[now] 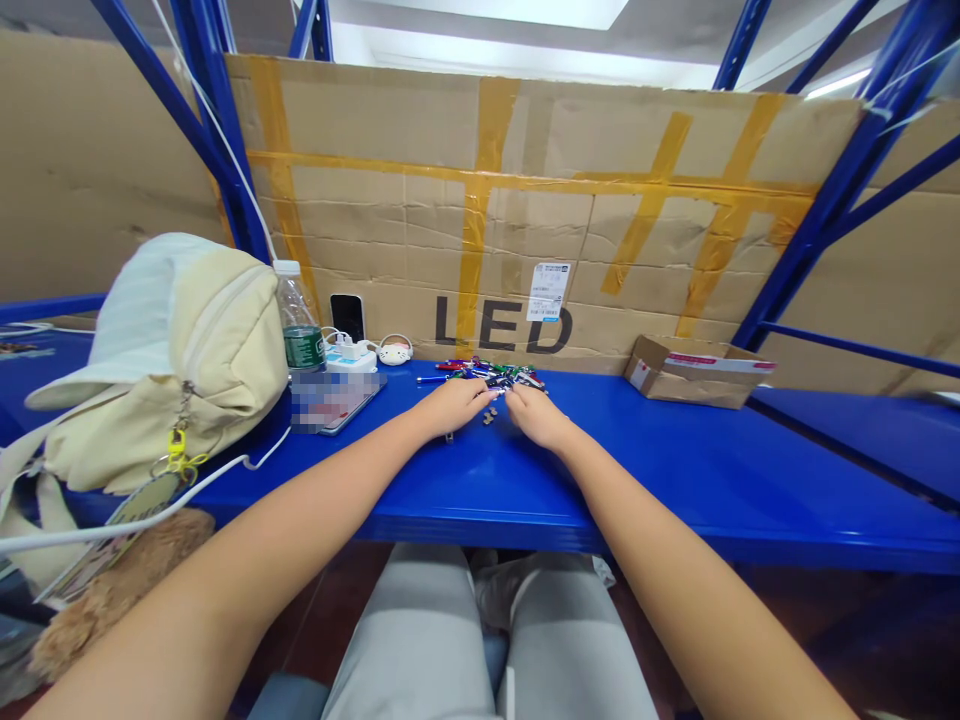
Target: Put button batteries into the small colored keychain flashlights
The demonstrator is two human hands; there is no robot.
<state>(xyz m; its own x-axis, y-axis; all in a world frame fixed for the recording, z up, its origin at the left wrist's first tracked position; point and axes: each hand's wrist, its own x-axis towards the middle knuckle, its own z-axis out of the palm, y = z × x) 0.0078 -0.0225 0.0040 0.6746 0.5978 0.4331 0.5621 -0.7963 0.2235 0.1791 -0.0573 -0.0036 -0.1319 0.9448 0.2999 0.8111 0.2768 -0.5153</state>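
- A loose pile of slim, stick-like pieces [491,371] lies on the blue table [667,465], just beyond the hands, near the cardboard.
- The pieces look shiny, in red, blue, green and black with silvery parts, and overlap at mixed angles.
- The left hand [454,407] and right hand [537,414] nearly meet at the pile's near edge, fingers bent inward; how far open they are, or what they grip, I cannot tell.
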